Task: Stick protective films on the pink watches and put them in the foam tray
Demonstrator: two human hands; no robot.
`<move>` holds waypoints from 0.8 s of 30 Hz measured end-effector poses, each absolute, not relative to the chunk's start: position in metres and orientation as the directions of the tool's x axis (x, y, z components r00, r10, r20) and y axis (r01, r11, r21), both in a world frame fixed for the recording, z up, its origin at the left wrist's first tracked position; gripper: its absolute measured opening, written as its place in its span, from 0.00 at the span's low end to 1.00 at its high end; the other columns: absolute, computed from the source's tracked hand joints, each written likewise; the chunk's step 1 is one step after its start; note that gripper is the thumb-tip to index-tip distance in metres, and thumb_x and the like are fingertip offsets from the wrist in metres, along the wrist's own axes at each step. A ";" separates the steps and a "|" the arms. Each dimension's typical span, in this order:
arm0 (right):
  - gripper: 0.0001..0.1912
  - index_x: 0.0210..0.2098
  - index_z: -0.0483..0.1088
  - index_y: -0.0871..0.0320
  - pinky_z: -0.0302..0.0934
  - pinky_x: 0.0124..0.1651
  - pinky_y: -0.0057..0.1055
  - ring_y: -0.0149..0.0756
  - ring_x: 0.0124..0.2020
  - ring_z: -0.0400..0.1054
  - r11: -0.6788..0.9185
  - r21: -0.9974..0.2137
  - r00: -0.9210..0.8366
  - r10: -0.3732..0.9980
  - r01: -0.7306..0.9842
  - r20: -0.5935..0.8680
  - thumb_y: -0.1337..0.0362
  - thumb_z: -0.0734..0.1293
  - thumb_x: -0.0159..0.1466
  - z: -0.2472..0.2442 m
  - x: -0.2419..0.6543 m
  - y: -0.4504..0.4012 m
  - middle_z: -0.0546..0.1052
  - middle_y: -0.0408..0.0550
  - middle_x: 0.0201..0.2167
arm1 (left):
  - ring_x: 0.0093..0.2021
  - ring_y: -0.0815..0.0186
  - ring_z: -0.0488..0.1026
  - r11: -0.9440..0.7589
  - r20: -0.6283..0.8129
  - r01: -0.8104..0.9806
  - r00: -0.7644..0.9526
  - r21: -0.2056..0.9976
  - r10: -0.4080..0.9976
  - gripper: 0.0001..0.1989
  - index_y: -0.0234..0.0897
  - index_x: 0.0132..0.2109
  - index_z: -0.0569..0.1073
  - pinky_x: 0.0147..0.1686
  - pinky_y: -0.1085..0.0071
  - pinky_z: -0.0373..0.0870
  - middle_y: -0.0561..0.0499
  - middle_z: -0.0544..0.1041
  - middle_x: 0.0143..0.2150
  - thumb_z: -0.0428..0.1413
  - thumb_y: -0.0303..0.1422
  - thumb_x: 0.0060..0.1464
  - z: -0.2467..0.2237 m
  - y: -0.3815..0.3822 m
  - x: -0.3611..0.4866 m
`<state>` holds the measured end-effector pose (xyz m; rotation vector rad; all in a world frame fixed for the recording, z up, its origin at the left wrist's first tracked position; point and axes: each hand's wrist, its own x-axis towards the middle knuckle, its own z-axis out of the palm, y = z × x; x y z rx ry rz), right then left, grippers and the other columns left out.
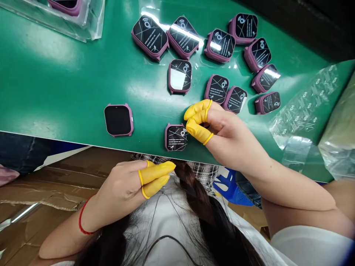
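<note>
On the green table mat (pixel 69 81), a cluster of purple watch cases (pixel 220 45) is spreading across the far side, while a clear tray (pixel 94 24) is occupying the far left corner with one more case (pixel 66 4) inside it. A printed clear film (pixel 298 105) is lying to the right, just beside a bulky plastic bag (pixel 337 136). The right hand (pixel 233 135) is partly covering two cases (pixel 217 88) behind it, and a dark braid (pixel 198 199) is hanging between the forearms. The near watch case (pixel 176 139) is resting close to the table's near edge, right at the right hand's fingertips; a blank-faced case (pixel 118 120) is lying alone to its left. The right hand's fingers are curling narrowly together, and the left hand (pixel 122 186) is pinching narrowly in front of the chest; whether either is gripping anything thin, one cannot tell. Both are wearing stretchy yellow finger cots (pixel 158 173) with rolled rims. The cases are showing rounded squares with stubby lugs, most of their glossy dark faces bearing white lines, and the film is wrinkling and shining. Below, creased brown cardboard (pixel 91 166) is showing torn edges.
</note>
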<state>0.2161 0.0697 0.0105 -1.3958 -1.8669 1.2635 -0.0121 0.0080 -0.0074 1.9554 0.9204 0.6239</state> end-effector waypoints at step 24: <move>0.09 0.28 0.65 0.57 0.64 0.50 0.43 0.38 0.42 0.67 0.098 -0.847 -0.355 0.928 0.522 -0.111 0.71 0.64 0.64 0.007 0.214 0.067 0.73 0.48 0.35 | 0.20 0.75 0.62 -0.371 0.066 0.418 0.585 0.829 0.808 0.11 0.35 0.49 0.76 0.20 0.79 0.60 0.58 0.67 0.22 0.51 0.32 0.65 -0.008 0.012 -0.010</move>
